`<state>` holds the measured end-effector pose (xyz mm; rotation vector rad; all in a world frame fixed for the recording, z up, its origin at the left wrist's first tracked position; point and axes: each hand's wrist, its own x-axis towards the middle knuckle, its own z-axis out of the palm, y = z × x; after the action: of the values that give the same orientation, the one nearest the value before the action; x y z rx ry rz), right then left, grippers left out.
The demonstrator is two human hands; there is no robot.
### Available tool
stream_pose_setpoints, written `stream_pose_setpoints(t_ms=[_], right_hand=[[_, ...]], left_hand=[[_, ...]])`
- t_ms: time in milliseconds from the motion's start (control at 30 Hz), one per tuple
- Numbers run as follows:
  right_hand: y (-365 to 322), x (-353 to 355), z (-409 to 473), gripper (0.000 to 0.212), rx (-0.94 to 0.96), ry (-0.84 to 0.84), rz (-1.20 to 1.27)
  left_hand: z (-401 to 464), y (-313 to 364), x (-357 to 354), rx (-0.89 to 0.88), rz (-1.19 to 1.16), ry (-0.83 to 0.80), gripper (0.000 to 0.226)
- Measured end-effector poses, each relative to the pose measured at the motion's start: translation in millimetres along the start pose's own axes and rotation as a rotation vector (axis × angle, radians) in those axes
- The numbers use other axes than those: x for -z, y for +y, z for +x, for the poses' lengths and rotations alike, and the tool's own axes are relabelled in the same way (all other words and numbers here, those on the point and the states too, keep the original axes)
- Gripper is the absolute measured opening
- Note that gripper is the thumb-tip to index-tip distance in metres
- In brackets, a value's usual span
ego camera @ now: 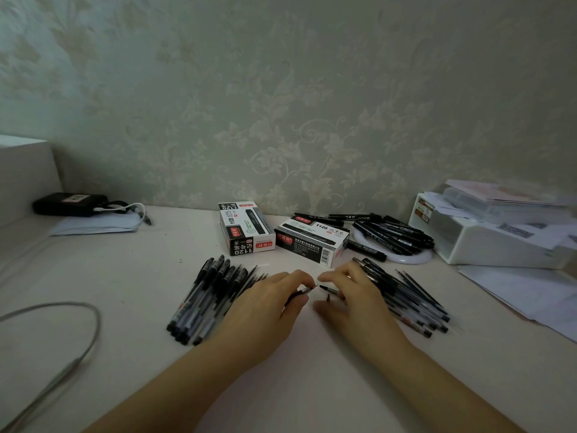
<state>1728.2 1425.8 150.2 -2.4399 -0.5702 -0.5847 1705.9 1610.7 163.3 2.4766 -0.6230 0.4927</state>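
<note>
While my left hand (268, 307) pinches a pen (302, 291) near its tip, my right hand (352, 295) holds a second pen (328, 289) in curled fingers, both tips almost meeting between the hands.

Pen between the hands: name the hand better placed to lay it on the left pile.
Left. The left hand pinches the pen and lies beside the left pile; the right hand is across, by the other pile.

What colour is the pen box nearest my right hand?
The pen box is black and white with red labels, head view.
</note>
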Motion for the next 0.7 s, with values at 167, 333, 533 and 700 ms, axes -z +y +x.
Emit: stream_pose_setpoints(t_ms=[167,333,533,700], right_hand=[[0.9,-0.3,0.9,0.018,-0.014,-0.028,-0.007],[-1.9,2.3,1.5,0.014,-0.002,-0.013,-0.051],[-3.8,6.2,2.4,0.016,-0.006,-0.035,-0.06],[-5.3,9.4,2.7,0.015,-0.001,-0.077,-0.069]], left_hand=[[0.1,0.5,0.5,0.005,-0.01,-0.01,0.021],[-0.5,0.2,0.2,0.002,-0.003,-0.022,0.02],[0.1,-0.9,0.0,0.008,-0.004,-0.02,0.021],[0.1,-2.6,0.0,0.012,0.002,-0.017,0.021]])
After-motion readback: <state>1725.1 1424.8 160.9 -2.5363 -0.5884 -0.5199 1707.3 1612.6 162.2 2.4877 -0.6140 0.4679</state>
